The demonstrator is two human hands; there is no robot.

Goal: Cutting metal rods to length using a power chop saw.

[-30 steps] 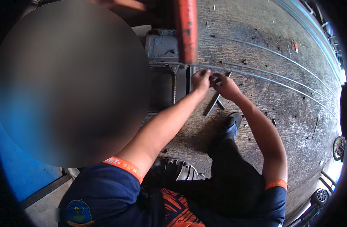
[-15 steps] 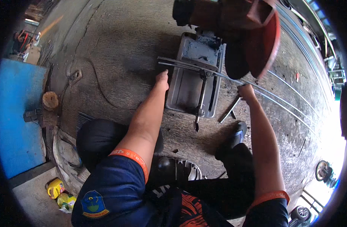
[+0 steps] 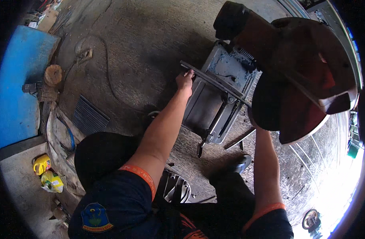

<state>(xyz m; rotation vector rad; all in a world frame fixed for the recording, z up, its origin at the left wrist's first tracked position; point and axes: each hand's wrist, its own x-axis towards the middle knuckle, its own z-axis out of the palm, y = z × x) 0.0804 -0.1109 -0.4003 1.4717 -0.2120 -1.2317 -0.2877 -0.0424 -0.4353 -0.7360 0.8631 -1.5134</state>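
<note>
A cut-off saw with a grey base (image 3: 196, 119) stands on the floor before me, its dark motor head and reddish blade guard (image 3: 302, 75) raised at the right. Thin metal rods (image 3: 220, 84) lie slantwise across the base, along the fence and by the vise screw (image 3: 216, 119). At the rods' left end is my left hand (image 3: 185, 81), fingers curled in against them. My right hand (image 3: 255, 119) reaches to their right side under the guard, which hides most of its fingers. Close to that hand, a metal bar or handle (image 3: 239, 140) lies on the floor.
A blue panel (image 3: 21, 87) stands at the left beside a round wooden piece (image 3: 53, 75). A dark cable (image 3: 107, 67) runs over the floor near a ribbed dark mat-like piece (image 3: 91, 115). My shoe (image 3: 241, 163) rests close to the saw. Long rods (image 3: 304, 159) extend at the right.
My view has shifted, and the saw head now appears larger and further right. My left hand has come up against the rods' end. My right hand has slipped largely behind the guard.
</note>
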